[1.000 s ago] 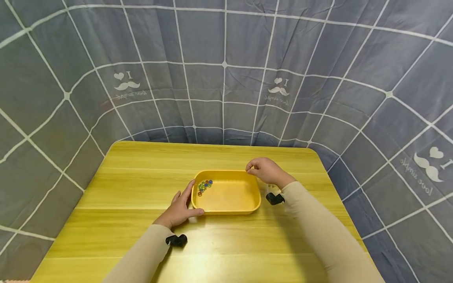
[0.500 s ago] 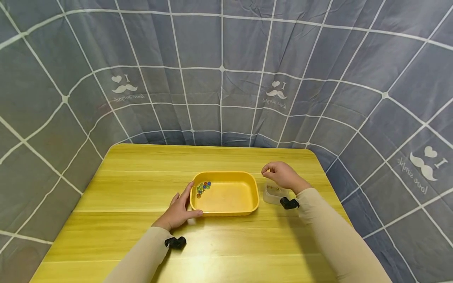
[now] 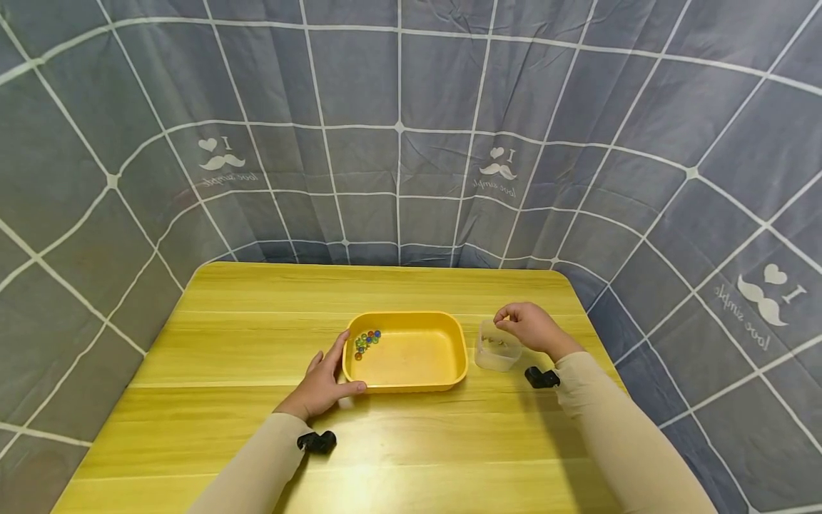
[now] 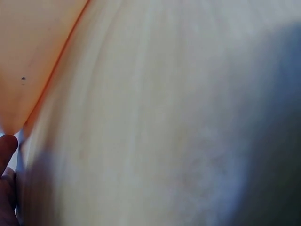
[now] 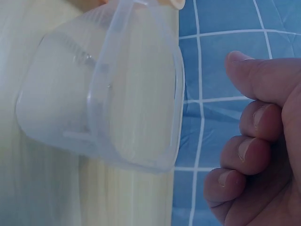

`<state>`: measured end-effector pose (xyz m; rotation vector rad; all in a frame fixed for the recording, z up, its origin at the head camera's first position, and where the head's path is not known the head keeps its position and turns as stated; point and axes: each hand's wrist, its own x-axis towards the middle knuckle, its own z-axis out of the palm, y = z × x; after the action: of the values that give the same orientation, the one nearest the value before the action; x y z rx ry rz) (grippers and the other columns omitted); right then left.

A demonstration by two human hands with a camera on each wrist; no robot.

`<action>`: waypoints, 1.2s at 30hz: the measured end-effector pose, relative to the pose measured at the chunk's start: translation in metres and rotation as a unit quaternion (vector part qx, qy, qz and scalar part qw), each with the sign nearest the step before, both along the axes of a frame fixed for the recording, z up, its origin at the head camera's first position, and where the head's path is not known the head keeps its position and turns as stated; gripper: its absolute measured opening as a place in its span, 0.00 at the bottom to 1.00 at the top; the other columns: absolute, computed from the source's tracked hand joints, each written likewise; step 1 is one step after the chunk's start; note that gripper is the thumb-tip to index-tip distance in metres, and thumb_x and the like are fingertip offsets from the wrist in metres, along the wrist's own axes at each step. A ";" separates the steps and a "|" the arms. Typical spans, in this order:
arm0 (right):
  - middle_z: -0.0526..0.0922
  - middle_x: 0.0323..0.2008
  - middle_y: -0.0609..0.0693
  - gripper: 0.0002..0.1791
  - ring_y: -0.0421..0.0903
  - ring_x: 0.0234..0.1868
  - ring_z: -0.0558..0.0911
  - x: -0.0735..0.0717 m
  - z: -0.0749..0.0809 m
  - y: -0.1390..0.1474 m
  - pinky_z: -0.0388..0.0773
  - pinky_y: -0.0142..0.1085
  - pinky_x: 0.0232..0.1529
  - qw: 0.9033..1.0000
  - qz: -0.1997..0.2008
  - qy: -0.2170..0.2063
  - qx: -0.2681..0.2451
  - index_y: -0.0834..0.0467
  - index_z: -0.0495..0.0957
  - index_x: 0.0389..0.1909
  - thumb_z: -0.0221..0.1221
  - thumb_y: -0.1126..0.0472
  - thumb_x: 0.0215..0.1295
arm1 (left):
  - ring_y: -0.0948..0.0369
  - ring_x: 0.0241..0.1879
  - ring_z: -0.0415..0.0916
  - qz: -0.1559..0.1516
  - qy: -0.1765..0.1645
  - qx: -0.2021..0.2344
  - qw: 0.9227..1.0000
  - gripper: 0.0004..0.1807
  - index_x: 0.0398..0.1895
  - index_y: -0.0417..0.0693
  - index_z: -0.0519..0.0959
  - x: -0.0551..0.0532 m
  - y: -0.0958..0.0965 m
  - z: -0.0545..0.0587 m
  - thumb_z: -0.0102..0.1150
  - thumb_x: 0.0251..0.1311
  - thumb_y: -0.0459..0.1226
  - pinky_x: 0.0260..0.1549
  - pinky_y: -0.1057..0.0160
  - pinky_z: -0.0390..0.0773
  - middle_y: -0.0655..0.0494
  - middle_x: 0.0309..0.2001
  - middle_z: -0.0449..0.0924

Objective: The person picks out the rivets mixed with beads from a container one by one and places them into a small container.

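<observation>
A shallow yellow tray (image 3: 411,389) lies on the table with several coloured glass marbles (image 3: 364,344) gathered at its left end. My left hand (image 3: 321,389) rests against the tray's near left corner, thumb along the front rim and straight fingers along the left side. In the left wrist view only fingertips show beside the tray (image 4: 37,52). Over the far side of a clear plastic box (image 3: 499,357) is my right hand (image 3: 531,328). Its fingers are loosely curled, with the thumb apart and nothing visible between them. A few small pieces lie inside the box (image 5: 56,99).
The wood-grain table (image 3: 270,307) ends at a rounded far edge. A grey-blue checked curtain (image 3: 411,164) hangs behind and on both sides. A black wrist camera (image 3: 541,377) sits on the right sleeve, and another wrist camera (image 3: 317,442) on the left.
My right hand has moved right, from the tray's far right corner to over the clear box, uncovering more of the box. The left hand and tray stay together.
</observation>
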<state>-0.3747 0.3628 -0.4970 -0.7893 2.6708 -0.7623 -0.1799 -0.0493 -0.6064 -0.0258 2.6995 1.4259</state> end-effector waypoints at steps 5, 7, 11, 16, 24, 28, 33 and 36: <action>0.84 0.35 0.58 0.11 0.45 0.31 0.72 0.003 -0.005 0.008 0.72 0.38 0.36 1.000 -0.003 -0.005 0.003 0.61 0.87 0.48 0.60 0.60 0.77 | 0.41 0.83 0.53 0.002 0.006 -0.003 1.000 0.65 0.88 0.58 0.38 0.005 0.006 0.000 0.74 0.59 0.57 0.82 0.36 0.28 0.44 0.84 0.52; 0.84 0.35 0.58 0.10 0.45 0.31 0.72 0.004 -0.005 0.011 0.72 0.38 0.36 1.000 -0.003 -0.008 0.004 0.60 0.87 0.48 0.60 0.60 0.77 | 0.41 0.83 0.53 0.003 0.008 -0.003 1.000 0.65 0.88 0.58 0.39 0.007 0.008 -0.001 0.74 0.59 0.57 0.82 0.36 0.28 0.44 0.84 0.52; 0.84 0.36 0.59 0.09 0.45 0.31 0.72 0.008 -0.006 0.016 0.72 0.38 0.36 1.000 0.000 -0.014 0.005 0.59 0.87 0.47 0.60 0.60 0.77 | 0.40 0.83 0.52 0.006 0.010 -0.001 1.000 0.65 0.88 0.59 0.39 0.011 0.013 -0.001 0.74 0.59 0.57 0.82 0.35 0.28 0.44 0.85 0.51; 0.85 0.37 0.60 0.10 0.45 0.33 0.73 0.011 -0.008 0.021 0.72 0.38 0.36 1.000 0.008 -0.014 0.007 0.60 0.87 0.48 0.60 0.60 0.77 | 0.40 0.83 0.50 0.011 0.011 -0.001 1.000 0.65 0.88 0.59 0.39 0.016 0.018 -0.002 0.74 0.60 0.57 0.82 0.35 0.28 0.44 0.85 0.50; 0.86 0.39 0.61 0.12 0.45 0.33 0.73 0.014 -0.010 0.029 0.73 0.38 0.38 1.000 0.019 -0.019 0.006 0.62 0.87 0.49 0.60 0.60 0.77 | 0.40 0.83 0.52 0.018 0.014 -0.005 1.000 0.64 0.88 0.58 0.39 0.026 0.027 -0.004 0.74 0.61 0.55 0.82 0.35 0.28 0.43 0.85 0.51; 0.86 0.40 0.61 0.12 0.45 0.34 0.73 0.016 -0.011 0.032 0.74 0.38 0.38 1.000 0.019 -0.021 0.009 0.63 0.87 0.50 0.60 0.60 0.78 | 0.39 0.83 0.51 0.024 0.014 -0.006 1.000 0.64 0.88 0.59 0.39 0.031 0.032 -0.005 0.74 0.61 0.55 0.82 0.34 0.28 0.43 0.85 0.51; 0.86 0.40 0.61 0.13 0.46 0.34 0.73 0.019 -0.011 0.036 0.74 0.38 0.37 0.999 0.020 -0.027 0.012 0.63 0.87 0.51 0.60 0.59 0.78 | 0.39 0.83 0.52 0.029 0.016 -0.005 0.999 0.64 0.88 0.59 0.39 0.036 0.038 -0.006 0.74 0.61 0.55 0.82 0.35 0.29 0.43 0.85 0.51; 0.86 0.40 0.61 0.12 0.46 0.34 0.73 0.022 -0.011 0.038 0.73 0.38 0.37 0.999 0.021 -0.027 0.012 0.63 0.87 0.51 0.60 0.60 0.78 | 0.39 0.82 0.53 0.030 0.017 -0.006 0.999 0.64 0.88 0.58 0.39 0.040 0.041 -0.007 0.74 0.61 0.55 0.82 0.35 0.29 0.43 0.84 0.51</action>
<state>-0.3531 0.4007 -0.5078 -0.8051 2.6025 -0.7301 -0.1401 -0.0079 -0.6130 -0.0837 2.7571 1.4397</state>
